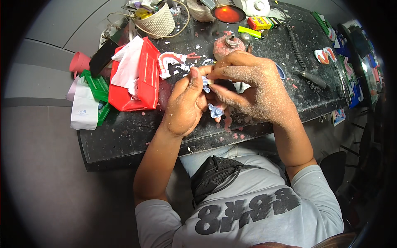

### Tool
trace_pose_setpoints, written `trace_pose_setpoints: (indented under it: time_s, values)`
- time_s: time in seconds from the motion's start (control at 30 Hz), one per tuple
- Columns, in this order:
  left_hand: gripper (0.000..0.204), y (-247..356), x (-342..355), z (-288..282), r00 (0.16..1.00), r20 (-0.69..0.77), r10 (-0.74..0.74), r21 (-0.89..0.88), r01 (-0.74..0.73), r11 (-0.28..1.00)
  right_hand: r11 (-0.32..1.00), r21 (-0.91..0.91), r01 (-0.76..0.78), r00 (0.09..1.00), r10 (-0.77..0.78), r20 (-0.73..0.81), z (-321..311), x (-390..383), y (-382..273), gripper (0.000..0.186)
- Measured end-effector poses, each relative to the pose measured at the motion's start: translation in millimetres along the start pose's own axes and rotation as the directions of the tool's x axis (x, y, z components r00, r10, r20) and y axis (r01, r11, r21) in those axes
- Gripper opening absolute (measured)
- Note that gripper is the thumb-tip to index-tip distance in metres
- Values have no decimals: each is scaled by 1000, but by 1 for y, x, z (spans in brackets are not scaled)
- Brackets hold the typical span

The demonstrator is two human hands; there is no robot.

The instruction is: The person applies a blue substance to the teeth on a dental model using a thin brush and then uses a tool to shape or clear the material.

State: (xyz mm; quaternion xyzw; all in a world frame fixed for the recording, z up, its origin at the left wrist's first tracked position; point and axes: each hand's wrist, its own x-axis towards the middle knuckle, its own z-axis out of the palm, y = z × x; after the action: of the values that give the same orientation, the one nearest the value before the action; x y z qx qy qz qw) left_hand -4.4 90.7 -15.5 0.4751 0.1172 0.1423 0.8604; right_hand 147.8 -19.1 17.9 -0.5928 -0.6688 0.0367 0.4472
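Observation:
My left hand (pixel 184 103) is closed around a small, pale blue dental piece (pixel 216 110) with rounded knobs, held above the front of the bench. Part of the piece sticks out below the fingers; the rest is hidden by them. From the other side, my right hand (pixel 262 87) pinches with thumb and fingertips at the upper end, where more pale blue shows. White dust coats the back of this hand. Just left of the fingers lies a dental arch model (pixel 168 62) with pink gum. A burner with a metal top (pixel 227 46) stands beyond my hands.
Left on the black bench (pixel 124 140) are a red box (pixel 151 78) with paper and a green box (pixel 97 87). A wicker basket (pixel 159 24), glowing orange disc (pixel 228 14) and yellow marker (pixel 250 32) lie farther back. A corded handpiece (pixel 314 79) and dental models (pixel 324 56) lie right.

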Motion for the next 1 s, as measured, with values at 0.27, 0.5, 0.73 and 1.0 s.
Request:
trace_pose_setpoints:
  time_s: [0.27,0.5,0.73,1.0]
  values:
    - [68,2,-1,0,999,42,12,33,-13,999,998,44,-38,999,38,-3,1,0,0,25]
    - [68,1,0,1,999,34,15,8,-15,1000,1000,13,18,1000,-17,-19,2,0,2,26]
    - [65,0,0,-5,995,95,27,-68,-20,998,1000,20,13,999,-13,-32,4,-2,2,25]
    - [67,-5,1,-16,991,130,19,-115,-4,993,999,31,-37,999,37,-22,4,-3,2,25]
